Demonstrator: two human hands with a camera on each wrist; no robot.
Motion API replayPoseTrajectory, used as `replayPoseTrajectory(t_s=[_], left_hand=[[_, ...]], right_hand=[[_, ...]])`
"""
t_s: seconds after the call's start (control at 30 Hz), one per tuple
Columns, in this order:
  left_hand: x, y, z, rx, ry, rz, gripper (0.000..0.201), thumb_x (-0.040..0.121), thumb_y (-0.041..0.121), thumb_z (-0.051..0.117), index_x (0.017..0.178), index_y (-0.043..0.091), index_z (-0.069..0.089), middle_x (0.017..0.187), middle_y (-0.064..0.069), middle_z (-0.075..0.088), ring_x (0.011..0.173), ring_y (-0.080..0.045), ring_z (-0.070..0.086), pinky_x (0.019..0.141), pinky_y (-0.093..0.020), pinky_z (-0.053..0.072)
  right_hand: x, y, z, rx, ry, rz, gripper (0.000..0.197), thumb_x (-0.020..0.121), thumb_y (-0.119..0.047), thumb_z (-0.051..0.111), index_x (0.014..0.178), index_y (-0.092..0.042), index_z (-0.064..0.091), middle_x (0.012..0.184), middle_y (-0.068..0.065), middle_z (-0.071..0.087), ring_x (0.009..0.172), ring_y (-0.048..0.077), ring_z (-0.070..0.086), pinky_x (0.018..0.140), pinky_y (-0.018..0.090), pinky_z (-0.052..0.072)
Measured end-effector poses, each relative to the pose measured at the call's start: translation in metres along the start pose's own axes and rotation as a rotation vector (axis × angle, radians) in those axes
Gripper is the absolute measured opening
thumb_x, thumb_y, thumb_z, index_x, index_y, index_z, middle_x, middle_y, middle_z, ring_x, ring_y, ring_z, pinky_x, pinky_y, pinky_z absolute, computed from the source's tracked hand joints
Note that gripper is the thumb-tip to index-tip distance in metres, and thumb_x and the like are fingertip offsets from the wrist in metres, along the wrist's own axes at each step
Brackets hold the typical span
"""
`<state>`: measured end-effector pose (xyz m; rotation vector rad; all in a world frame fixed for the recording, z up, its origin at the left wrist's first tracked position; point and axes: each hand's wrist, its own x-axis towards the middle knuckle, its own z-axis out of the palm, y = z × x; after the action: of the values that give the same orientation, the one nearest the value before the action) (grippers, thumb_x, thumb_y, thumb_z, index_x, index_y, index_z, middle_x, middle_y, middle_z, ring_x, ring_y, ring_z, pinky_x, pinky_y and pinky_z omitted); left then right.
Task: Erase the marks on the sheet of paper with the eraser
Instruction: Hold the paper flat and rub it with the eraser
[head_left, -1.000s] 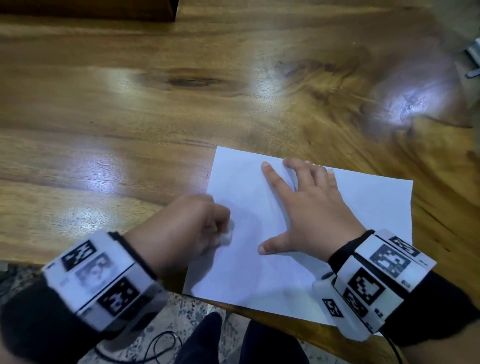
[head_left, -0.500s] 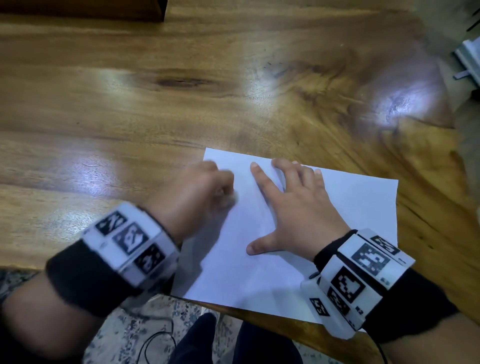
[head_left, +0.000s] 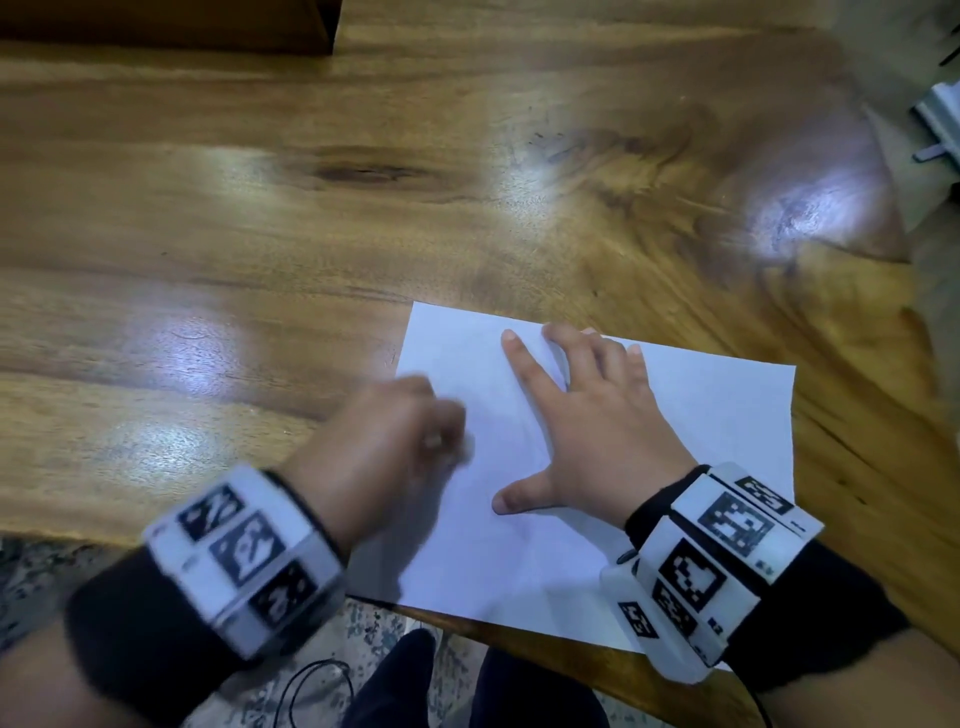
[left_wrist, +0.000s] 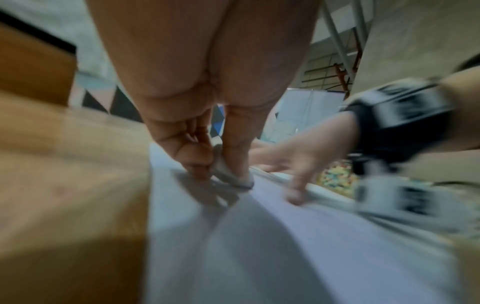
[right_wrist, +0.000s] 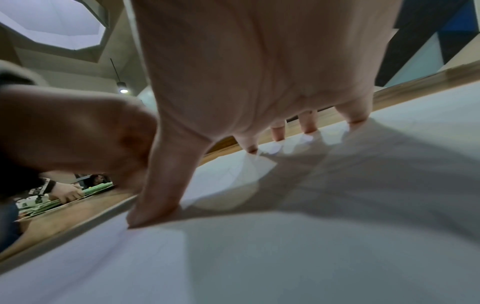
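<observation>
A: Glossy wooden table (head_left: 260, 218), strong grain, glare patches at 10 and 2 o'clock. Sheet of paper (head_left: 701, 415) lies flat at the near edge, at about 5 o'clock from the table's middle, one corner hanging a little past the edge. Where are your hands?

B: You have both on the sheet. Your right hand (head_left: 597, 431) is spread flat, fingers straight and fanned toward 12 o'clock, thumb out toward 9; nothing in its grasp, fingertips pressing the paper down.

A: Confirmed from the right wrist view: fingertips (right_wrist: 278, 133) and thumb touch the paper, palm arched above it. And the left?

B: Your left hand (head_left: 384, 447) is curled at the sheet's 9 o'clock side, blurred. It pinches the eraser (left_wrist: 228, 172), small and pale, between thumb and fingers; the eraser's lower edge touches the paper.

A: Marks on the sheet?

B: Too faint and blurred to make out.

A: Anything else?

B: Patterned floor (head_left: 374, 629) below the table edge at 6 o'clock, a thin black cable (head_left: 311, 675) on it. Marker-tagged bands on both your wrists.
</observation>
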<state>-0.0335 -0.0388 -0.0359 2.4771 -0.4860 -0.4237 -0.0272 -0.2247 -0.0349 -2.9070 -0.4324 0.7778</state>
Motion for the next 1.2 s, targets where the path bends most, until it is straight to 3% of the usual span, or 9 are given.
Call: replayPoseTrajectory(t_s=[0.1,0.2,0.3,0.47,0.63,0.83,0.97,1.07,1.2], left_hand=[[-0.02,0.008,0.005,-0.08,-0.246,-0.017,0.012,0.069,0.036,0.061,0.075,0.024,0.062,0.07,0.01,0.049,0.068,-0.011,0.053,0.06,-0.012,0.034],[0.015,0.012,-0.005,-0.02,-0.045,-0.052,0.015,0.073,0.032,0.069,0.076,0.017,0.068,0.074,-0.003,0.053,0.057,-0.016,0.051,0.057,-0.023,0.036],[0.037,0.013,-0.007,0.002,0.081,-0.081,0.006,0.077,0.022,0.067,0.077,0.016,0.066,0.073,-0.004,0.05,0.049,-0.003,0.037,0.049,-0.027,0.034],[-0.004,0.015,-0.002,0.02,-0.243,0.018,0.015,0.077,0.028,0.064,0.067,0.018,0.06,0.066,0.008,0.043,0.063,-0.015,0.048,0.061,-0.027,0.04],[0.039,0.018,-0.011,0.057,0.04,-0.062,0.008,0.08,0.02,0.058,0.083,0.013,0.059,0.087,-0.011,0.055,0.079,-0.031,0.054,0.07,-0.037,0.045],[-0.005,0.016,0.007,0.068,-0.213,-0.01,0.012,0.077,0.023,0.056,0.073,0.015,0.048,0.079,0.001,0.046,0.071,-0.017,0.05,0.069,-0.041,0.048],[0.001,0.018,0.0,0.042,-0.218,-0.048,0.011,0.075,0.023,0.064,0.071,0.018,0.055,0.071,0.007,0.047,0.066,-0.011,0.05,0.063,-0.026,0.044],[0.021,0.028,-0.018,0.001,-0.227,-0.131,0.01,0.071,0.031,0.069,0.068,0.027,0.06,0.058,0.009,0.051,0.057,-0.006,0.048,0.053,-0.015,0.034],[0.061,0.028,-0.029,-0.097,0.081,-0.259,0.009,0.071,0.019,0.071,0.078,0.021,0.065,0.056,0.009,0.054,0.055,-0.011,0.051,0.047,-0.01,0.032]], right_hand=[[0.0,0.001,0.001,0.003,-0.001,-0.003,0.131,0.055,-0.078,0.065,0.145,-0.036,-0.02,0.153,-0.003,-0.012,0.142,0.029,-0.011,0.115,0.053,-0.005],[0.001,0.001,0.001,0.006,0.002,-0.005,0.13,0.055,-0.077,0.065,0.146,-0.036,-0.019,0.153,-0.003,-0.011,0.142,0.029,-0.011,0.115,0.053,-0.006],[0.0,0.001,0.001,0.015,0.01,-0.002,0.13,0.055,-0.077,0.066,0.146,-0.037,-0.018,0.153,-0.004,-0.011,0.142,0.028,-0.011,0.115,0.052,-0.006],[0.0,0.001,0.001,0.017,-0.002,-0.002,0.13,0.056,-0.076,0.066,0.145,-0.036,-0.02,0.152,-0.004,-0.014,0.142,0.029,-0.014,0.115,0.052,-0.008],[-0.001,0.001,0.001,0.023,0.004,0.003,0.13,0.056,-0.076,0.066,0.144,-0.038,-0.021,0.153,-0.004,-0.014,0.142,0.029,-0.015,0.115,0.052,-0.01],[-0.001,0.002,-0.001,0.078,0.005,-0.022,0.131,0.057,-0.072,0.07,0.147,-0.034,-0.017,0.151,-0.007,-0.012,0.14,0.024,-0.014,0.116,0.048,-0.008],[-0.005,0.018,-0.007,0.224,0.037,-0.048,0.128,0.056,-0.056,0.081,0.151,-0.026,0.0,0.153,-0.011,-0.001,0.137,0.014,-0.001,0.116,0.024,0.007],[-0.007,0.021,-0.007,0.215,0.032,-0.087,0.122,0.058,-0.057,0.08,0.151,-0.031,0.004,0.155,-0.008,-0.001,0.136,0.01,-0.005,0.118,0.029,0.006],[-0.005,0.017,-0.008,0.191,0.029,-0.077,0.122,0.059,-0.058,0.078,0.15,-0.033,0.002,0.155,-0.007,-0.002,0.137,0.012,-0.005,0.118,0.034,0.007]])
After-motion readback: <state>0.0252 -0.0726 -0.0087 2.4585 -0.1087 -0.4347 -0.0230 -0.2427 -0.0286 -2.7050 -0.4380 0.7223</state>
